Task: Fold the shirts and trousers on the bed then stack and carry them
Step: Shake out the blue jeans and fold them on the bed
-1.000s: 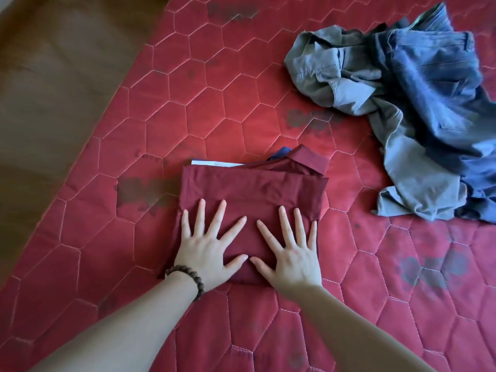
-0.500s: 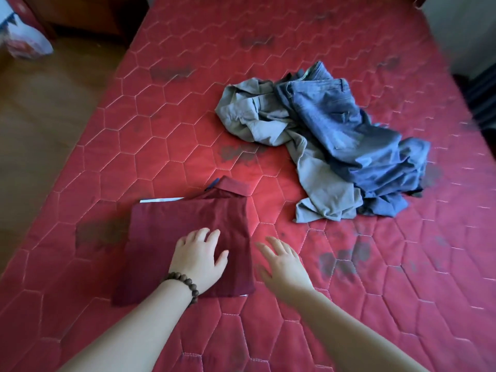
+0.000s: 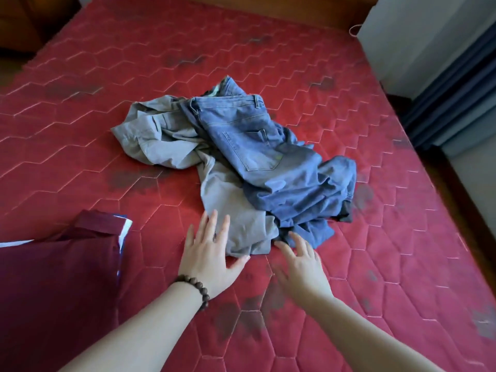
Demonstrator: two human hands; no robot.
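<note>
A folded maroon shirt [image 3: 59, 275] lies at the lower left of the red quilted bed [image 3: 375, 237], with a white and blue edge showing beneath it. In the middle of the bed a crumpled grey garment [image 3: 171, 140] lies tangled under blue jeans [image 3: 257, 146]. My left hand [image 3: 209, 253], with a bead bracelet on the wrist, has straight fingers at the near left edge of the grey cloth. My right hand [image 3: 300, 261] reaches with spread fingers to the near end of the jeans. Neither hand holds anything.
A wooden floor and dark furniture [image 3: 32, 20] show past the bed's far left corner. A white wall [image 3: 408, 36] and dark blue curtain [image 3: 456, 98] run along the right side of the bed.
Both hands have left the folded maroon shirt and moved right and forward to the near edge of the grey and blue pile. The view has swung right.
</note>
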